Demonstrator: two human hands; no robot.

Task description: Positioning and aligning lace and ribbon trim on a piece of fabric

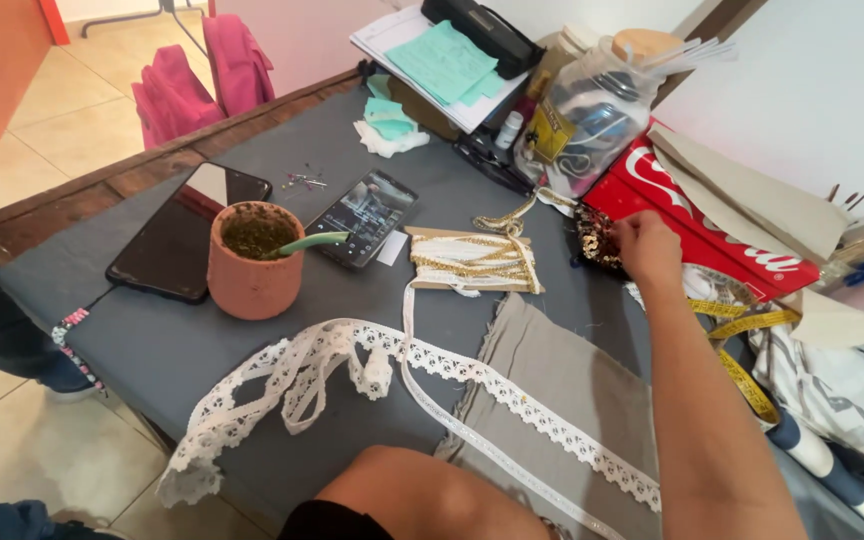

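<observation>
My right hand (pixel 647 245) reaches across the grey table (pixel 132 330) with its fingers curled on a dark trim with gold sequins (pixel 594 242), next to a red tin box (pixel 697 228). Only my left forearm (pixel 422 495) shows at the bottom edge; its hand is out of view. A long white lace strip (pixel 352 360) lies loosely across the table and over a grey cloth (pixel 562 390) in front of me. A card wound with white and gold trim (pixel 472 262) sits just left of my right hand.
A terracotta cup with a green straw (pixel 252 258) stands beside a dark tablet (pixel 187 230) and a lit phone (pixel 362 217). Further back are a plastic jar (pixel 587 115) and papers (pixel 442 60). A yellow measuring tape (pixel 742 350) lies right. Pink backpack (pixel 202 80) on the floor.
</observation>
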